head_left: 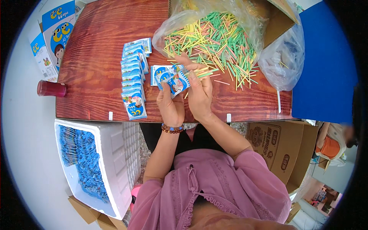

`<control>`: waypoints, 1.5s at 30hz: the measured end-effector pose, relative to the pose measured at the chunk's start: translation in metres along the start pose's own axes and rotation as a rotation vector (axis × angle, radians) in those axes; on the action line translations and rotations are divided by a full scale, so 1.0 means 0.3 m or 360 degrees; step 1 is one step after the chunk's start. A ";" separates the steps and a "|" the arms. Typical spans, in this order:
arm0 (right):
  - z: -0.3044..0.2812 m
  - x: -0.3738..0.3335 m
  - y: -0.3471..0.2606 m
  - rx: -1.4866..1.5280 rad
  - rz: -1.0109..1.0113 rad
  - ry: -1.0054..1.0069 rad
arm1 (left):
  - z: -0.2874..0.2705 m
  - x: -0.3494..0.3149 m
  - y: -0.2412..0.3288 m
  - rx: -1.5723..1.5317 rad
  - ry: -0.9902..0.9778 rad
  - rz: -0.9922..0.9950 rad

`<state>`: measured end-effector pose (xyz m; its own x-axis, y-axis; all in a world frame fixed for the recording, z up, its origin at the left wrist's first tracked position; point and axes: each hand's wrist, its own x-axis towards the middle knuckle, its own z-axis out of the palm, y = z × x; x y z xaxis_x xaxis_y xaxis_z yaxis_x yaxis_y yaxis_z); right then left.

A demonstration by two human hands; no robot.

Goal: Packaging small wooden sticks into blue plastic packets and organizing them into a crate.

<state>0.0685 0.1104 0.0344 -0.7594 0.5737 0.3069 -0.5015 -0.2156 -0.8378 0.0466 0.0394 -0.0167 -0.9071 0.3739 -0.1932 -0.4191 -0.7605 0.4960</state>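
Observation:
Above the table's near edge, my left hand (pixel 171 108) grips a small blue-and-white packet (pixel 178 85) between thumb and fingers. My right hand (pixel 201 97) is closed on a few thin yellow and green sticks (pixel 207 72), touching the packet's right end with its fingers. Whether the sticks reach inside the packet is hidden by the fingers. Another packet (pixel 155 76) shows behind the held one. To the left lies an overlapping row of similar packets (pixel 132 78). Beyond my right hand, many yellow, green and pink sticks (pixel 218 36) spill from a clear plastic bag (pixel 159 40).
A cardboard box (pixel 281 27) stands at the far right beside another clear bag (pixel 283 71). Left of the table are a red-lidded jar (pixel 51 88) and printed boxes (pixel 57 32). Below left, a white foam box (pixel 111 168) holds many blue packets. A carton (pixel 276 149) sits below right.

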 end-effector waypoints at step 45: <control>0.155 -0.032 0.173 -0.1383 0.0357 -0.1209 | -0.315 -0.210 0.272 0.1978 0.0560 0.1403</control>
<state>0.0306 0.0570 0.0090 -0.9943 -0.0901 0.0574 -0.0966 0.5281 -0.8436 0.0659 -0.0963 -0.0442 -0.8776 -0.2096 0.4312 0.3617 0.3011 0.8824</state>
